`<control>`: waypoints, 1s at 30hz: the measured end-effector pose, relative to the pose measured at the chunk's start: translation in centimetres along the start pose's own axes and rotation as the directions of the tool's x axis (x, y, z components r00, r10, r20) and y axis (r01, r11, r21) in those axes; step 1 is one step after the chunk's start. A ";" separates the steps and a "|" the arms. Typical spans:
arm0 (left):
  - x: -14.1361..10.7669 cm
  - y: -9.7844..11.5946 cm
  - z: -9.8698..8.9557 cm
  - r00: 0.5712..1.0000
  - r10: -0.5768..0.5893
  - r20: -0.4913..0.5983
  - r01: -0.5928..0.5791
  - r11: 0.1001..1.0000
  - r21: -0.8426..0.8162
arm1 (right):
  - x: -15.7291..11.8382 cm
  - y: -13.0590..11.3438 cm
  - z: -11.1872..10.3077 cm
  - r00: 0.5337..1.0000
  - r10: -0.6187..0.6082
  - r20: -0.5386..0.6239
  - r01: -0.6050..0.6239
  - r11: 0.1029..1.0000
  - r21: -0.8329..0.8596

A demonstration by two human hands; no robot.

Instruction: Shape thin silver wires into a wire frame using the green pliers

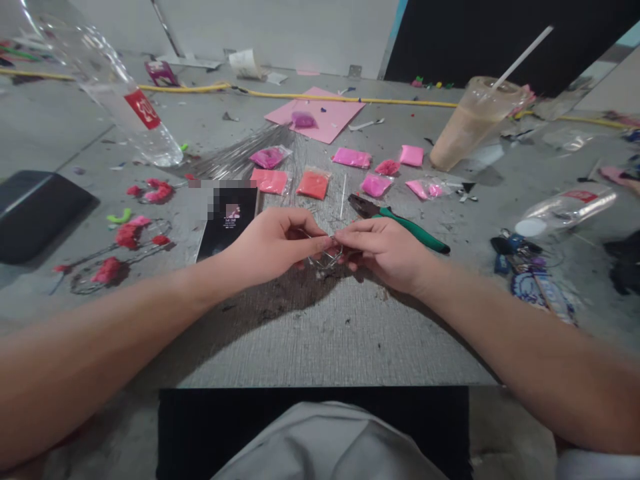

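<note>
Between my two hands, just above the table, is a bent piece of thin silvery wire (327,259) with loops in it. My left hand (283,241) pinches the wire's left side between thumb and forefinger. On the other side my right hand (377,248) has its fingertips closed on the wire, close to the left thumb. Green-handled pliers (415,230) lie just beyond the right hand. A phone (227,223) with a lit screen rests beside the left wrist. Small packets of pink clay (351,157) and an orange-red packet (313,183) lie beyond the hands.
A sheaf of straight wires (235,155) lies behind the phone. Wire pieces with red clay (127,233) sit at left near a black case (43,217). A tall water bottle (117,100), an iced drink cup (473,120), a lying bottle (567,208) and keys (520,243) stand around.
</note>
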State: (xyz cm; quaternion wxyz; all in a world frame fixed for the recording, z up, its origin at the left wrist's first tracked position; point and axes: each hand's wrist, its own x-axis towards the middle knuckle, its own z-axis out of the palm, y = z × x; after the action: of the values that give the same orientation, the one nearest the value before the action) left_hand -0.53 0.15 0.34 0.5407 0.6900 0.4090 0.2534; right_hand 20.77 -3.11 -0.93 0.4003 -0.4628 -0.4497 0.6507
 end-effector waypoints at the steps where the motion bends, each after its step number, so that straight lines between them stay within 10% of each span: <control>1: -0.1 0.0 0.0 1.000 0.006 -0.008 -0.006 1.000 0.010 | -0.1 0.0 0.0 1.000 -0.029 0.007 0.029 0.999 -0.041; 25: -0.7 0.5 1.1 0.997 -0.076 0.014 0.077 0.970 -0.232 | -0.7 0.0 -0.1 0.909 -0.370 0.191 0.412 0.730 -0.546; 30: -0.4 0.2 0.8 0.996 0.087 0.000 -0.087 0.995 0.048 | -0.6 -0.1 -0.2 0.899 -0.383 0.212 0.423 0.629 -0.652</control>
State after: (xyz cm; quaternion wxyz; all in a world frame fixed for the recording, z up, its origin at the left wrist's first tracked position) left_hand -0.11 -0.65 0.35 0.5120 0.7196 0.3850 0.2679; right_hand 21.11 -3.56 -0.71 0.3242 -0.4471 -0.7592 0.3444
